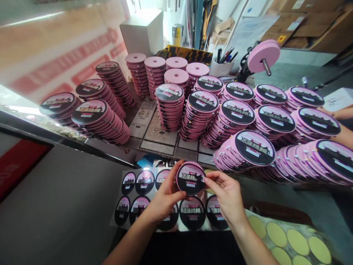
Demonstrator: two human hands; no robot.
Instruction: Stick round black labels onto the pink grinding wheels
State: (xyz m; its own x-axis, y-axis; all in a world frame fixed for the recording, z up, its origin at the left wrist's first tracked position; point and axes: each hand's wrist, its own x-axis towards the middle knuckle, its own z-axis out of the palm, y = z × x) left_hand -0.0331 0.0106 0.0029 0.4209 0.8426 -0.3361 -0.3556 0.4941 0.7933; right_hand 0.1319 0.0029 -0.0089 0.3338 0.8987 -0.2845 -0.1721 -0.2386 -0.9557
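Observation:
My left hand [165, 197] is wrapped round the edge of a pink foam disc [190, 163], thumb at the front and fingers behind. A round black-and-pink sticker [190, 180] covers the disc's face. My right hand [227, 193] pinches the sticker's right edge between thumb and forefinger. A yellow-green round piece [210, 186] shows partly behind these fingers. Below lies a sheet of round stickers [192, 212], partly hidden by my hands and forearms.
Stacks of stickered discs [168, 106] stand ahead, others leaning at left [96, 117] and right [245, 151]. Plain pink discs [176, 75] are stacked behind. Several discs sit on a spindle [264, 56]. Another person's arm [343, 134] is at right. A yellow-circled sheet [298, 241] lies lower right.

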